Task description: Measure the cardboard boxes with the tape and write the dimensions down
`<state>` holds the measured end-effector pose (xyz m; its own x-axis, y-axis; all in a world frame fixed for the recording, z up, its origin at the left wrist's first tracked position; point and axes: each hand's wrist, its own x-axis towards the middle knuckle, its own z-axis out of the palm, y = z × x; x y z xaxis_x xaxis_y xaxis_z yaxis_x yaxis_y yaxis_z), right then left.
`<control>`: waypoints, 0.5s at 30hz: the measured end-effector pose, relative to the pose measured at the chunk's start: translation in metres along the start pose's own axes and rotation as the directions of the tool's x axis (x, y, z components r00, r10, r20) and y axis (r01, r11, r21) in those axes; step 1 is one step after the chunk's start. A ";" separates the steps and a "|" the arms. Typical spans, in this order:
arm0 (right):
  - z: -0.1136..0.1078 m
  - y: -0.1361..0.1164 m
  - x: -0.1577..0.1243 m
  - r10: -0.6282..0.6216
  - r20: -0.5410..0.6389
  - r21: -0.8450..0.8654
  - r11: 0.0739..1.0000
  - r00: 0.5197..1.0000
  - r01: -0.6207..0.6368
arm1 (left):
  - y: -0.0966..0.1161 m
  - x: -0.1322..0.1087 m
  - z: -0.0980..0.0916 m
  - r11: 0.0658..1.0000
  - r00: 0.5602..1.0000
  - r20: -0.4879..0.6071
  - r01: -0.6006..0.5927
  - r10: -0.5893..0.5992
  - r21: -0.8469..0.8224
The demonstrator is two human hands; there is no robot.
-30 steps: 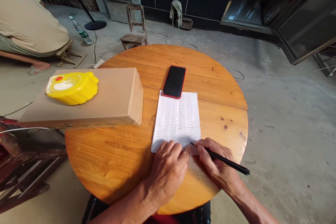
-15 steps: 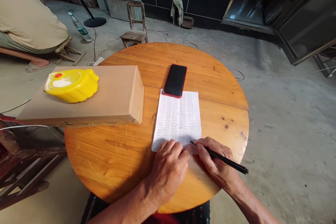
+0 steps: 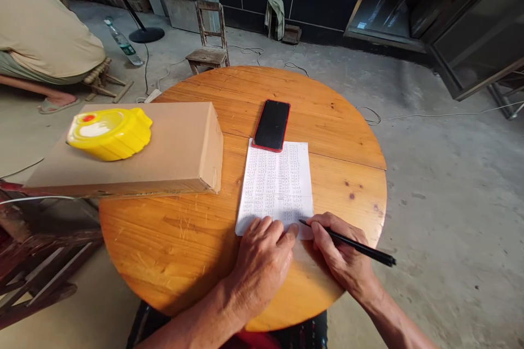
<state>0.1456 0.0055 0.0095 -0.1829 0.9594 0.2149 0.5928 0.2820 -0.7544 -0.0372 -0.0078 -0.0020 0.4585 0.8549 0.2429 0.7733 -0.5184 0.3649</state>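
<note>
Black pen (image 3: 362, 249): I see it pinched between thumb and fingers of the right hand (image 3: 343, 255), tip pointing left, at the lower right of the white paper (image 3: 275, 185).
Paper position: on the wooden table (image 3: 172, 262), just ahead of both hands.
Left hand (image 3: 265, 256): rests on the near edge, fingers loosely bent, unclenched.
Phone (image 3: 272, 124): overlaps the far edge.

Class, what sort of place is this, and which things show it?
Probably a plain room in a home: a round wooden table, a small worn chair and a bare, concrete-looking floor.
</note>
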 end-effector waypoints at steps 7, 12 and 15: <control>0.001 -0.003 0.002 -0.041 0.005 -0.006 0.999 0.999 0.041 | 0.001 0.002 -0.001 1.000 1.000 -0.002 0.005 -0.005 0.014; 0.000 -0.003 0.001 -0.041 0.030 -0.021 0.999 0.999 0.042 | 0.001 0.002 -0.002 1.000 1.000 -0.015 0.008 -0.008 0.003; 0.000 -0.004 0.002 -0.040 0.035 -0.021 0.999 0.999 0.040 | 0.001 0.002 -0.002 1.000 1.000 -0.020 0.009 -0.009 0.002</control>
<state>0.1430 0.0062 0.0125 -0.2338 0.9465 0.2226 0.6011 0.3207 -0.7320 -0.0363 -0.0070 0.0005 0.4422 0.8590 0.2578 0.7784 -0.5104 0.3656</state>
